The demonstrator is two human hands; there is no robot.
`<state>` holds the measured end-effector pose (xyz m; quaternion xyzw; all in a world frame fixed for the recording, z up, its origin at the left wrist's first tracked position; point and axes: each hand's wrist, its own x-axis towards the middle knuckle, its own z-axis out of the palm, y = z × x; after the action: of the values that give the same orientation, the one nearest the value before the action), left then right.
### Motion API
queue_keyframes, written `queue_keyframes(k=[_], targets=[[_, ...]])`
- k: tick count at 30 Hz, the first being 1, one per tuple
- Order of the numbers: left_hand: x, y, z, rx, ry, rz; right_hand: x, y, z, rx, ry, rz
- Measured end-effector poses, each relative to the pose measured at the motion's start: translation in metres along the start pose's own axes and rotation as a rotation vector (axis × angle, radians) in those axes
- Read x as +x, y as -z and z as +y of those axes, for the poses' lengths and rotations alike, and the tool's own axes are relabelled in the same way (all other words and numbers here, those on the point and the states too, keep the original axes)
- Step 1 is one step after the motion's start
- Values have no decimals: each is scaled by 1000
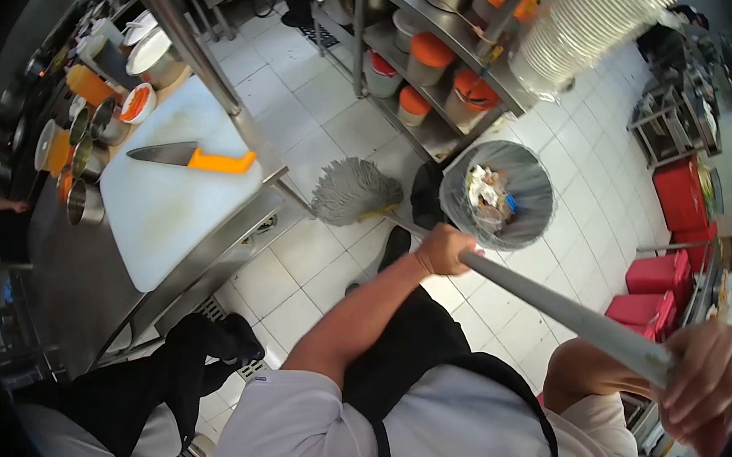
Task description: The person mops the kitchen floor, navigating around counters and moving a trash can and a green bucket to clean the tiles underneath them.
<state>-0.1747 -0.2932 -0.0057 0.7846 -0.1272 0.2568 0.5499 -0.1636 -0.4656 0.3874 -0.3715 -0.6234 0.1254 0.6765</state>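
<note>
A grey string mop (pixel 558 305) slants across the view, its shaggy head (pixel 354 192) resting on the white tiled floor. My left hand (pixel 447 250) is wrapped round the lower part of the handle. At the handle's upper end, close to the camera, my right hand (pixel 709 382) is closed round it. Just beyond my left hand stands a round bin (pixel 535 228) lined with a clear bag, with food scraps and crumpled white waste inside. The mop head lies between the steel table's leg and a dark shoe.
A knife with a yellow handle (pixel 220 160) lies on a white cutting board (pixel 180 220) to the left. Shelves (pixel 472 143) hold orange-lidded tubs, with stacked white containers (pixel 597 17) above. Red bins (pixel 654 289) stand right. Another person (pixel 128 410) is at the lower left.
</note>
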Motion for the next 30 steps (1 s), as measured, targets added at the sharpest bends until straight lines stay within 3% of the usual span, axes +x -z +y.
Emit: queue_keyframes(k=[4,6,8,10,14,18,22,24,26,27,28,30], targets=[[-3,13,-19,70,-65,-21,-16,-21,10,-144,35,-30],[-3,19,-45,111,-43,11,-37,-37,40,-29,227,213],[-2,24,-83,190,43,85,-65,-27,63,-65,194,112],[-4,46,-116,467,356,-34,-92,-42,103,-331,108,265],[-25,57,-131,630,435,88,-165,-54,179,-337,-145,293],[-33,28,-113,613,458,189,-173,-43,151,-331,-189,302],[-9,-20,-37,471,297,219,-150,0,66,-193,-228,467],[-6,-50,2,424,240,268,-134,18,16,-199,-193,424],[-15,-76,36,235,368,204,-124,28,-24,-174,-41,323],[-16,-88,53,190,281,178,-125,34,-45,-149,-5,267],[-17,-100,69,147,192,150,-122,38,-59,-64,43,215],[-23,-122,93,60,238,49,-114,46,-83,167,139,105]])
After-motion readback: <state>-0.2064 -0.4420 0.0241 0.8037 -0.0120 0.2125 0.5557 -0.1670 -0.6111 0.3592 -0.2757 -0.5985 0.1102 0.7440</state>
